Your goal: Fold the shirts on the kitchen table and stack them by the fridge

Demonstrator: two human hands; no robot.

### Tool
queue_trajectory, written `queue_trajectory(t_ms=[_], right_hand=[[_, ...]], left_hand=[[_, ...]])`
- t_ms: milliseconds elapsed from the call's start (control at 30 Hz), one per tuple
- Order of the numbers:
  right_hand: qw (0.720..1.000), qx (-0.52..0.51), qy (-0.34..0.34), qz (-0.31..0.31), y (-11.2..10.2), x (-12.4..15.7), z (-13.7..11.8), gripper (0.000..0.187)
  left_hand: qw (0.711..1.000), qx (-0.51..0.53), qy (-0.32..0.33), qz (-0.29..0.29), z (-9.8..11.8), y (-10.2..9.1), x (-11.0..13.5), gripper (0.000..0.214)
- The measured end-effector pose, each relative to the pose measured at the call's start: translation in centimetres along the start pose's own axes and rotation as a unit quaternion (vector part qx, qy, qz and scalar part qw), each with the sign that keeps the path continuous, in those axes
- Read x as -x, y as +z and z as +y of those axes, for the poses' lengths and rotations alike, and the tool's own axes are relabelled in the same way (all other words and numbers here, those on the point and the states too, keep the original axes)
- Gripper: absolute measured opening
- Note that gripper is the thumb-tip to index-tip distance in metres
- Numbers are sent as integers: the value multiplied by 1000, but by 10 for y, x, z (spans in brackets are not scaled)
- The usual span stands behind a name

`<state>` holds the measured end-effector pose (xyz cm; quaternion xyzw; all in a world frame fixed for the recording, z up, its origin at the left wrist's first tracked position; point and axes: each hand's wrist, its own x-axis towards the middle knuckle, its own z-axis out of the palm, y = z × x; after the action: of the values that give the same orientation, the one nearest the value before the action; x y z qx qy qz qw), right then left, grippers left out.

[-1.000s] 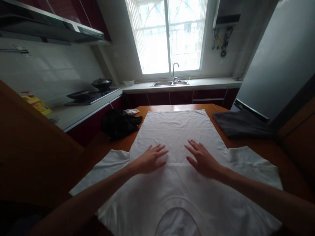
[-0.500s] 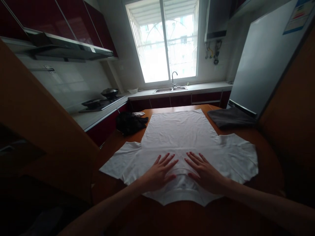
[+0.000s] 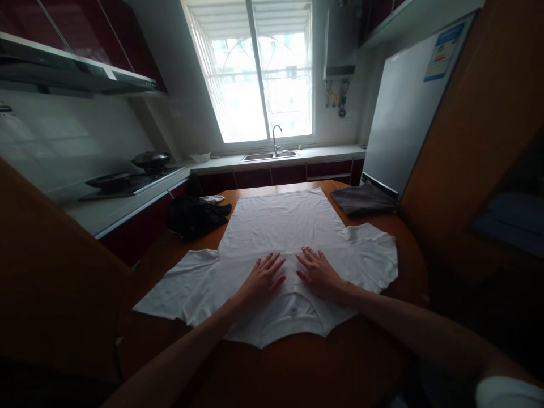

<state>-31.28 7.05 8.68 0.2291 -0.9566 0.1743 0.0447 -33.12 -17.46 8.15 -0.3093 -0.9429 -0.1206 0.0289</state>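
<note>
A white T-shirt (image 3: 280, 226) lies spread flat on the round wooden table (image 3: 340, 362), collar toward me and both sleeves out to the sides. My left hand (image 3: 262, 276) lies open and flat on the shirt just left of the collar. My right hand (image 3: 317, 272) lies open and flat on it just right of the collar. The two hands are close together near the middle of the chest. Neither hand holds anything.
A crumpled black garment (image 3: 193, 215) sits at the table's far left. A folded dark grey cloth (image 3: 363, 199) lies at the far right beside a fridge (image 3: 403, 107). Behind are a counter with a sink (image 3: 270, 156), a stove with pans (image 3: 127, 175) and a window.
Both hands slid back along the shirt from mid-chest to beside the collar. The view pulled back and swung, so the whole shirt now shows, farther from me.
</note>
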Motion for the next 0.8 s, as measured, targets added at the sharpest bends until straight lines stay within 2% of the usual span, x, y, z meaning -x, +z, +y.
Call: queue_trajectory(t_ms=[133,800], right_hand=[[1000,-1,-5,-8,-1,1,-1,58],[999,22,-4,-33,4,5,-1,56]], left_hand=[[1000,0,16,-20,3,-1,-1,55],[999,17,1,-49,10,-6,6,58]])
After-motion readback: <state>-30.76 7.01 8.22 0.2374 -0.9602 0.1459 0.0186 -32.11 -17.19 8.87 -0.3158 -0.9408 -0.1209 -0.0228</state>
